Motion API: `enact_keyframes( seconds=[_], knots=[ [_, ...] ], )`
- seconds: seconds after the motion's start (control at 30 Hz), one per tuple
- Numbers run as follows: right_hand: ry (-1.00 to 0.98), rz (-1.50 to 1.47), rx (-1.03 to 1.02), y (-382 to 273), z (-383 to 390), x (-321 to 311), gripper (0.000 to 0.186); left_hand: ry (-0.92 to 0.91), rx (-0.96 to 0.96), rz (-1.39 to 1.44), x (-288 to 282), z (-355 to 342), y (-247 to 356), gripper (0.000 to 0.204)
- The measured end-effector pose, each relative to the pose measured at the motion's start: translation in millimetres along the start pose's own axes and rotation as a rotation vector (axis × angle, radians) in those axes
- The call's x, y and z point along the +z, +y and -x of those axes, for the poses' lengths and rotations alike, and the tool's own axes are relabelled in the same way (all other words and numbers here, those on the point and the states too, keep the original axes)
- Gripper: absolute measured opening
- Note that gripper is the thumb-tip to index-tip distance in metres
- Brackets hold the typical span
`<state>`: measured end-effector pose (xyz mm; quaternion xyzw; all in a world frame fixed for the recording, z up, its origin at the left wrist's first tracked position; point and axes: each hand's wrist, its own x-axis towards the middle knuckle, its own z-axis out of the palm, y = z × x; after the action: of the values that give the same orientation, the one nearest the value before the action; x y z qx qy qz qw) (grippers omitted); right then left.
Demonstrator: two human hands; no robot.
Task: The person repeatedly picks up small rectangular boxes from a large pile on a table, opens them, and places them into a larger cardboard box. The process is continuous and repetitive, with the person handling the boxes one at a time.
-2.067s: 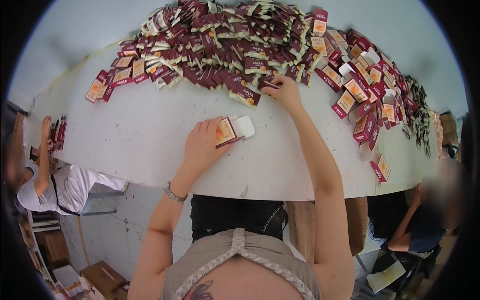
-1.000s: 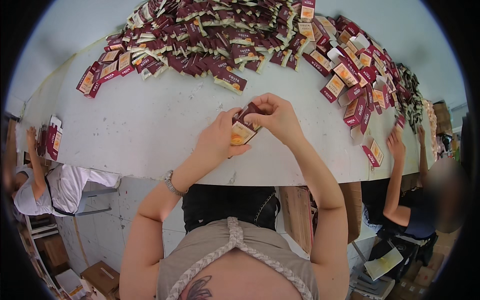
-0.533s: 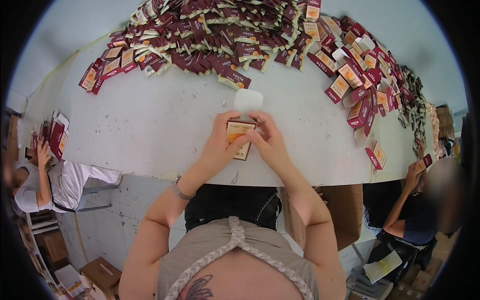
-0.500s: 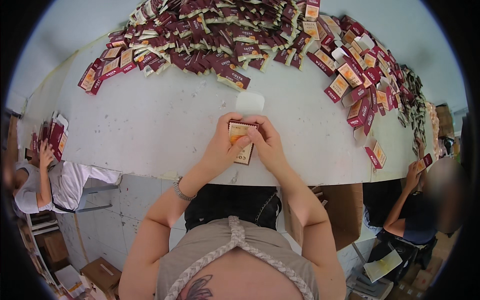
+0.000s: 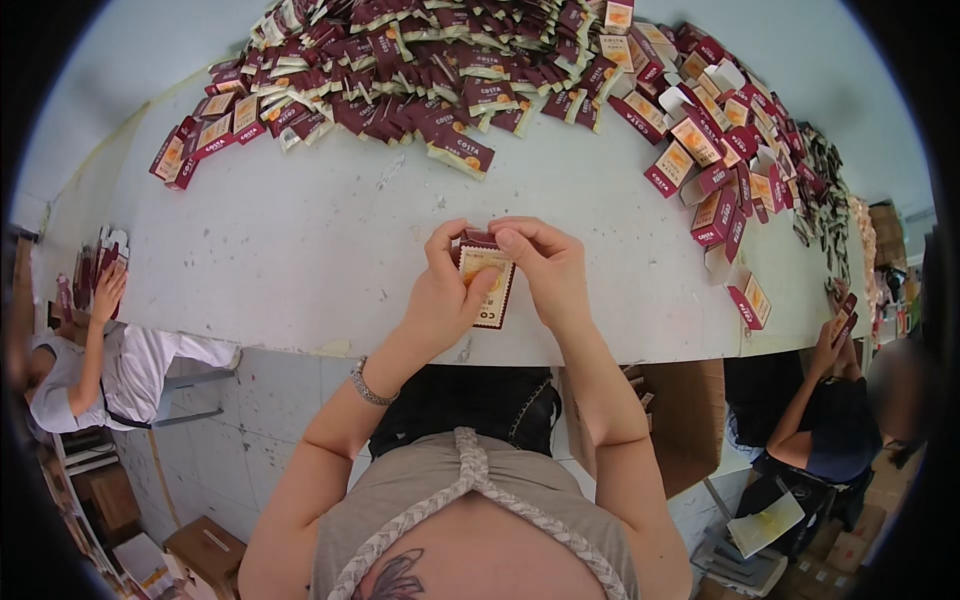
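Observation:
A small maroon and cream carton (image 5: 489,290) is held between my hands, close to the table's near edge. My left hand (image 5: 447,285) grips it along its left side, thumb lying across the printed front. At the carton's far end, the fingers and thumb of my right hand (image 5: 547,265) close on the maroon end flap (image 5: 478,238). The white inside of the flap does not show now. My right fingertips partly cover that end.
Maroon sachets (image 5: 420,90) lie heaped at the far side of the white table (image 5: 330,230). More cartons (image 5: 700,140) are piled at the right. An open cardboard box (image 5: 690,430) stands below the near edge. Co-workers sit at left (image 5: 85,370) and right (image 5: 825,430), handling cartons.
The white flap that stood open at the carton's far end is folded down. My right hand has shifted from the carton's side onto that end.

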<state>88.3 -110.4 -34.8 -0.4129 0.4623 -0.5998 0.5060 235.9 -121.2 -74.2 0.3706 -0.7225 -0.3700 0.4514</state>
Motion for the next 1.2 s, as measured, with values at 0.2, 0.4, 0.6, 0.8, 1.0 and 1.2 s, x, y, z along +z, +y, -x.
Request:
enact_keyframes(
  seconds=[0.2,0.4,0.6,0.8,1.0,1.2],
  knots=[
    [-0.014,0.062,0.033,1,0,-7,0.017,-0.059,0.031,-0.042,-6,-2,10,0.056],
    [-0.152,0.168,0.028,-2,30,-31,0.02,-0.214,-0.039,0.072,5,3,9,0.031],
    [-0.194,0.254,0.545,-48,88,-86,0.027,-0.394,-0.248,0.429,41,10,41,0.025],
    [0.066,0.535,-0.019,-37,100,-82,0.026,-0.658,0.019,0.148,46,0,57,0.064],
    [-0.327,1.102,0.396,-117,119,-170,0.037,-0.446,-0.061,-0.046,33,4,46,0.061],
    [0.891,1.525,-0.296,-49,-1,-288,0.073,-0.398,0.01,0.017,34,-4,55,0.052]
  ],
)
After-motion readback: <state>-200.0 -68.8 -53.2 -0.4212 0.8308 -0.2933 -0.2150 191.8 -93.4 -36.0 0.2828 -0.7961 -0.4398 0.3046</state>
